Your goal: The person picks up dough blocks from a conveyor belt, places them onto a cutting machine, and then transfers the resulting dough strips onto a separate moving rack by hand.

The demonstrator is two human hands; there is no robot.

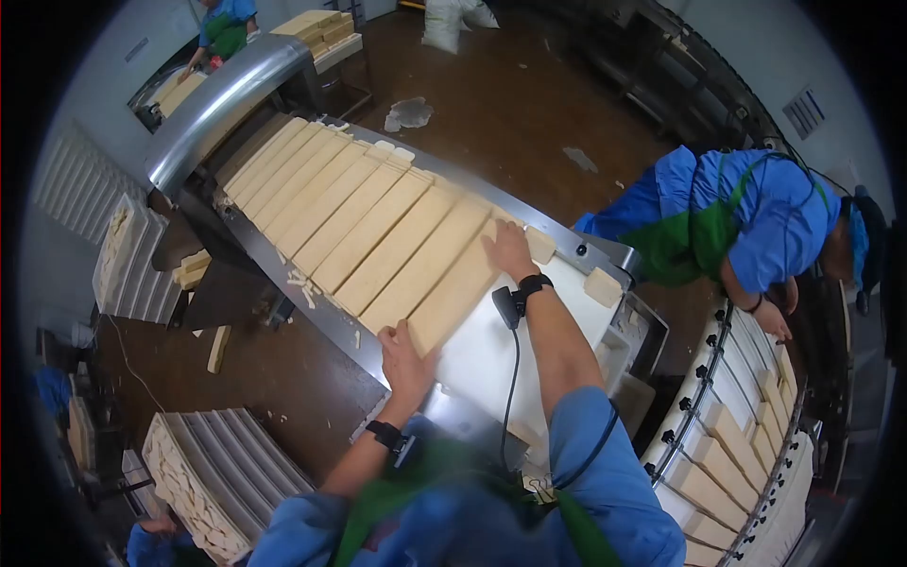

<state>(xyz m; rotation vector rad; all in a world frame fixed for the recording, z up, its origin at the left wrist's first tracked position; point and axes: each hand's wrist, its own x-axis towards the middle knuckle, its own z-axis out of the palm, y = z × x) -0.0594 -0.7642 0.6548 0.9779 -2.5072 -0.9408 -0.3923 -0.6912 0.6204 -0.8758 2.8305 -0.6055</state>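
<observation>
Nearest the head camera, both forearms reach onto the conveyor belt [472, 364]. I see the left hand [404, 357] curled round the near end of the last pale slab [458, 288], while the right hand [510, 250] lies flat on its far end, fingers spread (a co-worker [746, 222] bends just beyond).

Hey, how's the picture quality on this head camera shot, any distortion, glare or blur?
Head view: heavy fisheye, so the conveyor edge bows and the corners go black. Head view: glare streaks the steel hood. Head view: the left hand and right hand on the pale strip are sharp; things near the rim look softer.
</observation>
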